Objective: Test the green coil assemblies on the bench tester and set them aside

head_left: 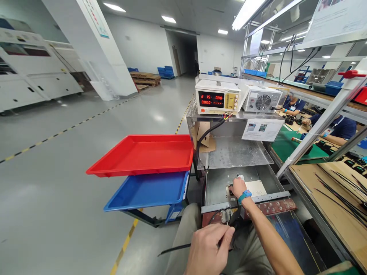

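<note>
My right hand (237, 187), with a teal band on the wrist, reaches into a metal test bay (215, 187) and its fingers are closed on a small part on a pale fixture plate (256, 187). What it grips is too small to name. My left hand (208, 246) sits low over my lap and pinches a black cable (174, 249) that runs off to the left. A clear cover plate (237, 152) hangs over the bay.
A power supply (216, 100) with red digits and a fan unit (262, 100) stand on the bay's top. A red tray (143, 154) sits over a blue tray (146, 191) at left. Seated co-workers (332, 128) work at the right bench, with cables (341, 191) on it.
</note>
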A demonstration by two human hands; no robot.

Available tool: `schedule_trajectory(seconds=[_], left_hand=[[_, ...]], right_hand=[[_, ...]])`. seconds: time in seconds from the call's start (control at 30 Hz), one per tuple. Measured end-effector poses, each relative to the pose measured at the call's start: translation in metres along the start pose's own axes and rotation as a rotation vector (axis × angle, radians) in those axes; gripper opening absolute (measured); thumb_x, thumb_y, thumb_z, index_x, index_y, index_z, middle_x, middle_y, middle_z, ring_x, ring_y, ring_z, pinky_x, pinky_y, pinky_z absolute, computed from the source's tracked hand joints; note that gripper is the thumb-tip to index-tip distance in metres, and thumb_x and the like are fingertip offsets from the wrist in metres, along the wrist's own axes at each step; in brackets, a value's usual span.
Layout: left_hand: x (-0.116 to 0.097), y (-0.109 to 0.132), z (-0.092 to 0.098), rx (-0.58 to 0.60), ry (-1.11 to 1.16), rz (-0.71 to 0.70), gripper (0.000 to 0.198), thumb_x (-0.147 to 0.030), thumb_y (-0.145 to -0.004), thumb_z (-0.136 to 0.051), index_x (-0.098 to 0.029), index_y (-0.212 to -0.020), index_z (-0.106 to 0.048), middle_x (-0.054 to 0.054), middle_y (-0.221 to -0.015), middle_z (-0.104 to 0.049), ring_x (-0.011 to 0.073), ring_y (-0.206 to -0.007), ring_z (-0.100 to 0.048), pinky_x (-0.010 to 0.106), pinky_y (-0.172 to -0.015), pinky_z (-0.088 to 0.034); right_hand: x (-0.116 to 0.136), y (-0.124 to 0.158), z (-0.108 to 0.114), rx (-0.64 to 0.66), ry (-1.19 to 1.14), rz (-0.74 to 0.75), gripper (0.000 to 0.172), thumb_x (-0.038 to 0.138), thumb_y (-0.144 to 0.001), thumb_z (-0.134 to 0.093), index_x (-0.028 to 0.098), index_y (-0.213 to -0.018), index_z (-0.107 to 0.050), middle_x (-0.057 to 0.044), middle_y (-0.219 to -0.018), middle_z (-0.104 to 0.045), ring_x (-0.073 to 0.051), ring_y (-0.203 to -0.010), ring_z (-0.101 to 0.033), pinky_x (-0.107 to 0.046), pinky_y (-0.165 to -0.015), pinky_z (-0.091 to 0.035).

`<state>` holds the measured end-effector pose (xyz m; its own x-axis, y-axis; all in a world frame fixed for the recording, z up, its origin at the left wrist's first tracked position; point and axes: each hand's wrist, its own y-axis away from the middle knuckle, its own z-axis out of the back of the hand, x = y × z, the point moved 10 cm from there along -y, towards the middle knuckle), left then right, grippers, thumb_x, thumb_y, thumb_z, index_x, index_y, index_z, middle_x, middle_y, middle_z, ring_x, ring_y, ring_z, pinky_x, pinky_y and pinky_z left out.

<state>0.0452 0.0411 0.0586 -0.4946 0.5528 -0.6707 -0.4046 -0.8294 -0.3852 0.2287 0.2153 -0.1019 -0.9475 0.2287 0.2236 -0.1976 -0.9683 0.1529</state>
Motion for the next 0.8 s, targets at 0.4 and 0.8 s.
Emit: schedule_trajectory(seconds=[0.4, 0.8], left_hand=[[-0.048, -0.005, -0.074, 0.103, -0.183, -0.347, 0.037, -0.028, -0.093, -0.055, -0.021, -0.057, -0.057, 0.003, -0.052, -0.061, 0.0158, -0.049, -0.055, 0.036, -0.05, -0.018], [-0.054, 0.028, -0.095, 0.114, 0.355, -0.579, 0.038, -0.031, -0.099, -0.044, -0.024, -0.066, -0.063, 0.006, -0.064, -0.067, 0.0206, -0.062, -0.059, 0.036, -0.056, -0.041]], right_hand=[[0.015, 0.031, 0.024, 0.061, -0.144, 0.187, 0.037, 0.024, -0.088, -0.068, 0.012, -0.123, -0.065, -0.022, -0.137, -0.052, -0.033, -0.123, -0.054, -0.039, -0.096, -0.045], [0.057, 0.162, 0.034, 0.568, -1.403, 0.264, 0.055, 0.072, -0.086, -0.062, 0.017, -0.091, -0.06, 0.01, -0.05, -0.038, -0.006, -0.039, -0.023, -0.019, -0.036, -0.021]])
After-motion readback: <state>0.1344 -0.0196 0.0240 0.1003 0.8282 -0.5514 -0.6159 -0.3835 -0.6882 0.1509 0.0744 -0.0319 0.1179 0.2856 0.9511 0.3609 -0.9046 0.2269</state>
